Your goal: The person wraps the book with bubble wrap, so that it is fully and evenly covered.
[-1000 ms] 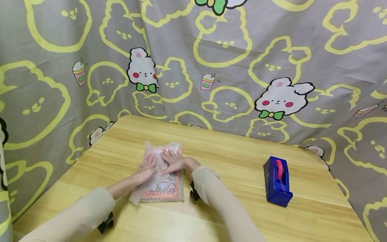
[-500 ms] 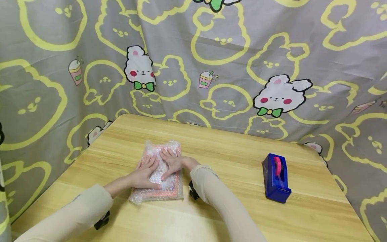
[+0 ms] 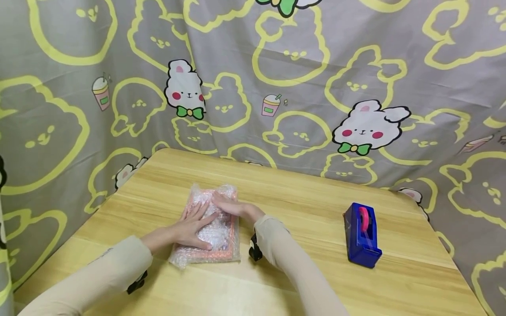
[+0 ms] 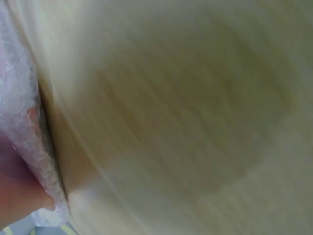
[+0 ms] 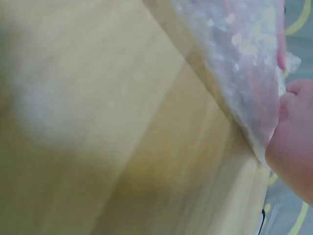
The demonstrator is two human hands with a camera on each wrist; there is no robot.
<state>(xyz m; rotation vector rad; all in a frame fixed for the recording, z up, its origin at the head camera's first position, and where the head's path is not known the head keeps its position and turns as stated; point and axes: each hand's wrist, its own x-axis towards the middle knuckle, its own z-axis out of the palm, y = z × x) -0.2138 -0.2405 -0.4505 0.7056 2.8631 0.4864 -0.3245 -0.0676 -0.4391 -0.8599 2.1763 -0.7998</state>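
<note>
Bubble-wrapped package (image 3: pixel 218 232), flat on a wood-grain table (image 3: pixel 308 210), lies left of the table's middle beneath a person's two hands. Its long axis runs away from the person, the far end leaning slightly right; one short end faces the person, the other a grey curtain (image 3: pixel 237 52) printed with yellow cartoon outlines and white rabbits. A coral-pink border shows through the clear wrap, which sticks out loosely at the corners. The left hand (image 3: pixel 192 228) presses on the package's left half, palm down, fingers spread and grasping nothing, thumb pointing right across the near part. The right hand (image 3: pixel 233 207) rests on the upper right, reaching in over the right long edge; its fingers look straight and held together, though their tips are hard to make out. Well apart to the right, a blue tape dispenser (image 3: pixel 360 250) stands on the table with a pink core (image 3: pixel 364 219) in its well.
</note>
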